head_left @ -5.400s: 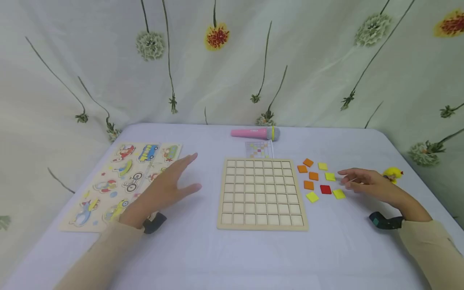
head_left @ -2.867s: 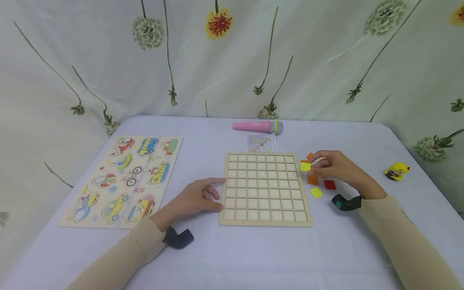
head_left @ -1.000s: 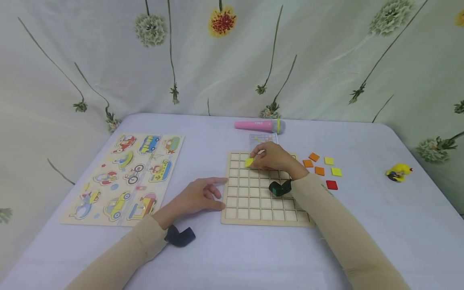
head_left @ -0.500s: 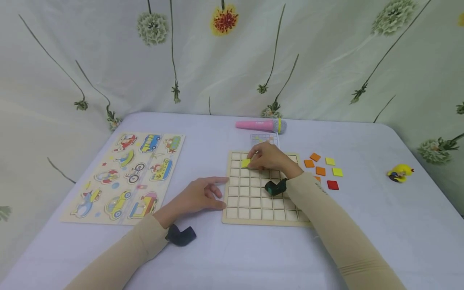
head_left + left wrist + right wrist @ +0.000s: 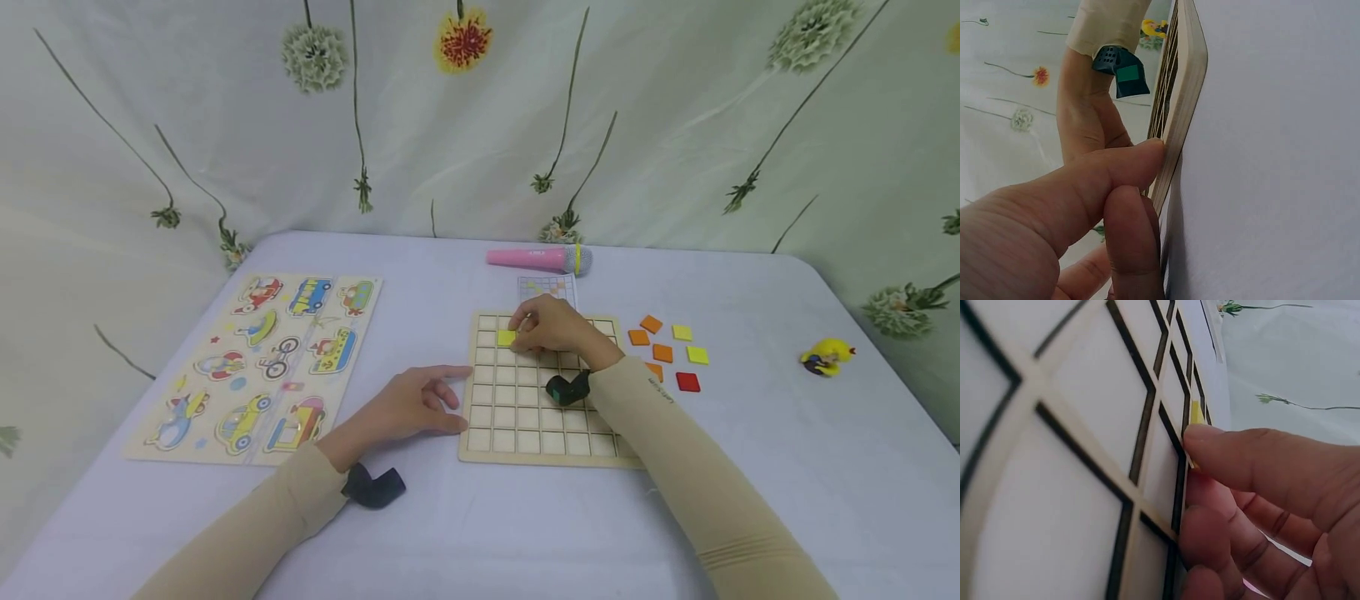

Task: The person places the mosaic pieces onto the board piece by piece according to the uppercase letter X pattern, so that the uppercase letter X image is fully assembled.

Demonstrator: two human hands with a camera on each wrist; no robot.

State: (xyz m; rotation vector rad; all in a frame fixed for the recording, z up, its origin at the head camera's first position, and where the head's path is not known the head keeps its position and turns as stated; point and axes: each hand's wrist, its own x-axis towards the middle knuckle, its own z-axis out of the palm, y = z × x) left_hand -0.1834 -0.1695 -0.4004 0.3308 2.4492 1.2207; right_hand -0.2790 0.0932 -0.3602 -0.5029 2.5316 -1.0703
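Observation:
A square wooden grid board [image 5: 527, 396] lies mid-table. My right hand [image 5: 551, 323] pinches a yellow tile [image 5: 506, 338] at a cell near the board's far left corner, second row and second column. In the right wrist view the thumb covers part of that yellow tile [image 5: 1195, 411]; whether it lies flat in the cell cannot be told. My left hand [image 5: 412, 404] touches the board's left edge with index finger and thumb stretched out, its other fingers bent. The left wrist view has the thumb [image 5: 1138, 162] against the board's rim [image 5: 1186, 87].
Right of the board lie several orange tiles [image 5: 662, 353], two yellow tiles [image 5: 697, 356] and a red tile [image 5: 687, 382]. Behind it are a printed grid card [image 5: 547, 287] and a pink toy microphone [image 5: 527, 257]. A vehicle puzzle board [image 5: 247, 375] lies left, a yellow figurine [image 5: 827, 357] far right.
My right hand has carried the yellow tile from the group at the right to the board and lowered it at a cell. My left hand has come from above the puzzle to the board's edge.

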